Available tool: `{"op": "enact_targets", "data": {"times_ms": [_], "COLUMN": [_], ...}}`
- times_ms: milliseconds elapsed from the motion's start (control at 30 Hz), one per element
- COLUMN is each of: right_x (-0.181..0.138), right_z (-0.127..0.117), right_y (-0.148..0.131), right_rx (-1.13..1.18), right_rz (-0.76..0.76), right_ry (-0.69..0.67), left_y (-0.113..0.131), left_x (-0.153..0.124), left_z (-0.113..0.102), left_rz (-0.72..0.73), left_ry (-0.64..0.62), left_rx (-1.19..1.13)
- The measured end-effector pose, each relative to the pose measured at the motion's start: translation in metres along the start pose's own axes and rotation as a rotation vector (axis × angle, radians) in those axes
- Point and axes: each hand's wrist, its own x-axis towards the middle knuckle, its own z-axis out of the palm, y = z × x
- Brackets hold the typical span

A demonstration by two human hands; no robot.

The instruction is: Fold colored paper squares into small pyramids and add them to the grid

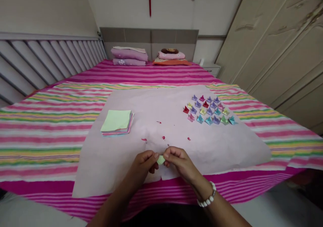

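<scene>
Two bare hands met low in the centre of the frame, the left hand (144,162) and the right hand (179,160) each pinching one side of a small pale green folded piece of paper (160,159). The piece sat squarely between the two sets of fingers (154,156), touched by both, so neither hand was the nearer one. It was raised just over the near edge of a large pale pink paper sheet (227,146). Only a sliver of it showed between the fingertips, too little to tell which way its long axis ran. A white beaded bracelet (207,197) circled the right wrist. The sheet was spread over a bed with a pink, green and yellow striped cover (37,133). Well apart from the hands, at left of centre, a neat stack of square coloured papers topped by a pale green sheet (116,121) rested on the pink sheet. At right of centre, rows of small folded paper shapes in red, purple, blue, yellow and green (209,111) were laid out. Tiny red paper scraps (144,139) were scattered just beyond the fingers. Folded pink and purple bedding (129,55) lay at the headboard, top centre.
</scene>
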Motion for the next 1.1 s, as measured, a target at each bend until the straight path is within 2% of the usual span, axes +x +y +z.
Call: {"op": "enact_targets", "data": {"times_ms": [133,233,300,367,433,500,600,733,900,1100], "right_x": [-0.001,0.002,0.006,0.009,0.011,0.013,0.016,0.024,0.041,0.064], "right_z": [0.005,0.012,0.016,0.016,0.014,0.011,0.007,0.004,-0.008,-0.032], "right_y": [0.0,0.005,0.009,0.012,0.012,0.012,0.012,0.012,0.008,0.004], "right_rx": [-0.021,0.126,0.251,0.339,0.373,0.36,0.314,0.244,0.061,-0.202], "right_rz": [0.029,0.074,0.124,0.182,0.233,0.277,0.313,0.315,0.232,-0.124], "right_ry": [-0.028,0.054,0.114,0.145,0.155,0.152,0.123,0.083,0.113,0.295], "left_y": [-0.005,-0.008,-0.01,-0.011,-0.011,-0.012,-0.012,-0.013,-0.009,-0.013], "left_x": [0.0,0.005,0.009,0.011,0.011,0.012,0.016,0.03,0.057,0.094], "left_z": [-0.001,-0.001,-0.002,-0.005,-0.011,-0.016,-0.02,-0.019,-0.017,-0.019], "left_rz": [-0.012,-0.053,-0.046,0.057,0.252,0.453,0.607,0.599,0.552,0.429], "left_ry": [-0.005,0.006,0.039,0.121,0.22,0.258,0.171,0.065,0.066,0.164], "left_rx": [-0.024,-0.081,-0.024,0.091,0.194,0.275,0.394,0.501,0.494,0.39]}}
